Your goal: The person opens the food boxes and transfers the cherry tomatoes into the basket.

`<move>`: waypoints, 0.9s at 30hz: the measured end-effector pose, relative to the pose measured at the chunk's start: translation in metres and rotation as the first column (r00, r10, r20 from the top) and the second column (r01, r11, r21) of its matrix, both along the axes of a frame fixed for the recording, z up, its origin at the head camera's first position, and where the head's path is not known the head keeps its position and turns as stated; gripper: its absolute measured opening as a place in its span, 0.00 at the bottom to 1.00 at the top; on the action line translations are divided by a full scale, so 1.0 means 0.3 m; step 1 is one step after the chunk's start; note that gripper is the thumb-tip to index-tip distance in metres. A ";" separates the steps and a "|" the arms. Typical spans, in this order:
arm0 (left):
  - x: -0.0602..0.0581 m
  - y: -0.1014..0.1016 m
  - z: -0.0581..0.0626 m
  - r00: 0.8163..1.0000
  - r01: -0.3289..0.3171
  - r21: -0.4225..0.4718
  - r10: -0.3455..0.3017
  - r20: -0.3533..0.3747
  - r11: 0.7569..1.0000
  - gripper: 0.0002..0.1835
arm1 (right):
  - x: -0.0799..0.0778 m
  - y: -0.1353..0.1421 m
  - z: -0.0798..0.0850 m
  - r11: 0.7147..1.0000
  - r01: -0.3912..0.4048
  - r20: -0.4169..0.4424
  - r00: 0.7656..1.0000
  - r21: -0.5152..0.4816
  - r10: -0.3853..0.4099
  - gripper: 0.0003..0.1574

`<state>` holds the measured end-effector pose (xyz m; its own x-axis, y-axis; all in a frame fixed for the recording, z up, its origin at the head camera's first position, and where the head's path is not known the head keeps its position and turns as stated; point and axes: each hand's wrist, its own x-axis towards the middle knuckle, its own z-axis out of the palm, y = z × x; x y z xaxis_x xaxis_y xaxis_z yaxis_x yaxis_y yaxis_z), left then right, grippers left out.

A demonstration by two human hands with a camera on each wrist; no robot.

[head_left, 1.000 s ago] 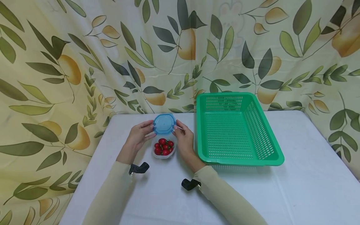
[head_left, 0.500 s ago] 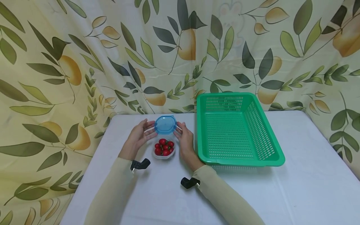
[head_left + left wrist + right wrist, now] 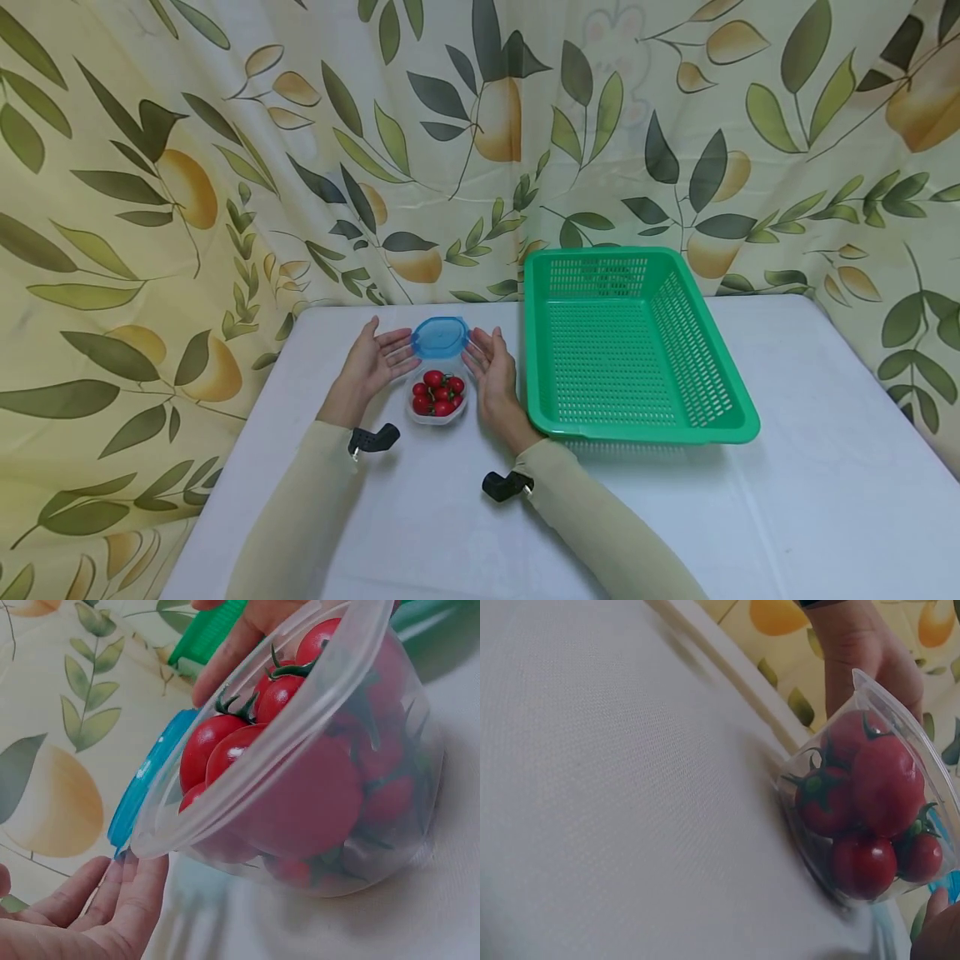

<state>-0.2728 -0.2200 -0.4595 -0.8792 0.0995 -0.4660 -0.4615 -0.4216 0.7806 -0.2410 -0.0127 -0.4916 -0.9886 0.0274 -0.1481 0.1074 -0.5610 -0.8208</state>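
A clear plastic container (image 3: 433,420) of red cherry tomatoes (image 3: 442,393) with green stems stands on the white tabletop. Just beyond it is a blue plastic lid (image 3: 440,338), tilted and flanked by both hands. My left hand (image 3: 369,363) has its fingers extended toward the lid's left edge. On the opposite side, the straight fingers of my right hand (image 3: 491,371) come up to the right edge. In the left wrist view, the lid (image 3: 146,784) overlaps the container's far rim, with left fingertips at its lower end. In the right wrist view, the lid is mostly hidden behind the tomatoes (image 3: 889,787).
A large green perforated basket (image 3: 645,435) stands right of the right hand, close to that wrist. Behind the white table (image 3: 817,467) hangs a curtain (image 3: 300,150) printed with leaves and fruit.
The fingers of both hands have straightened from pinching the lid's edges. The lid has tipped lower and looks narrower, while the tomato container and basket stay in place.
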 end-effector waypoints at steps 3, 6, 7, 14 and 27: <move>0.000 0.001 0.000 1.000 0.004 0.011 -0.004 -0.010 1.000 0.42 | -0.001 0.002 -0.002 1.000 -0.009 -0.002 1.000 0.004 0.009 0.41; -0.001 0.003 -0.004 1.000 0.008 0.019 -0.008 -0.020 1.000 0.42 | -0.002 0.003 -0.005 1.000 -0.017 -0.005 1.000 0.011 0.017 0.41; -0.001 0.004 -0.006 1.000 0.012 0.020 -0.012 -0.025 1.000 0.42 | -0.003 0.004 -0.006 1.000 -0.019 -0.005 1.000 0.016 0.019 0.41; 0.010 0.000 -0.018 0.999 0.017 -0.037 -0.018 -0.037 0.999 0.42 | -0.003 0.008 -0.017 0.988 -0.041 0.054 0.998 0.150 0.034 0.42; 0.052 -0.020 -0.012 0.996 0.022 -0.041 -0.025 -0.080 0.999 0.41 | 0.026 0.004 0.009 0.972 -0.076 -0.042 0.995 0.224 0.087 0.40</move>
<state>-0.2571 -0.2259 -0.4631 -0.9117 0.1029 -0.3978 -0.4057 -0.3792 0.8316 -0.2332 -0.0113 -0.4889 -0.9950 -0.0270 -0.0965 0.0998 -0.3550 -0.9295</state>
